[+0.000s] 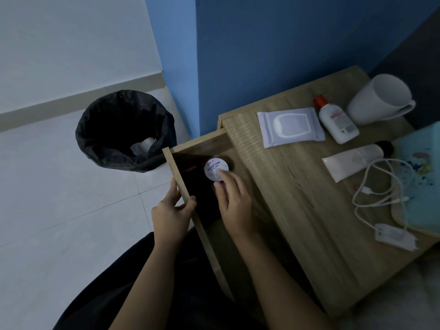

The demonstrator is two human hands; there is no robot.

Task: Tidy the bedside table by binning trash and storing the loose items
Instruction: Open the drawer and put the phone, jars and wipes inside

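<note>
The wooden bedside table (297,198) has its drawer (177,172) pulled out to the left. My left hand (171,215) grips the drawer's front panel. My right hand (234,201) reaches into the drawer, its fingertips on a round white cream jar (214,169) with a printed lid. On the tabletop lie a wipes pack (289,127), a white bottle with a red cap (335,120), a white tube with a dark cap (352,160), a white charger with its cable (385,210) and a white mug (378,98).
A bin with a black liner (123,129) stands on the tiled floor left of the drawer, with something pale inside. A light-blue patterned item (421,177) covers the table's right edge. Blue walls stand behind the table.
</note>
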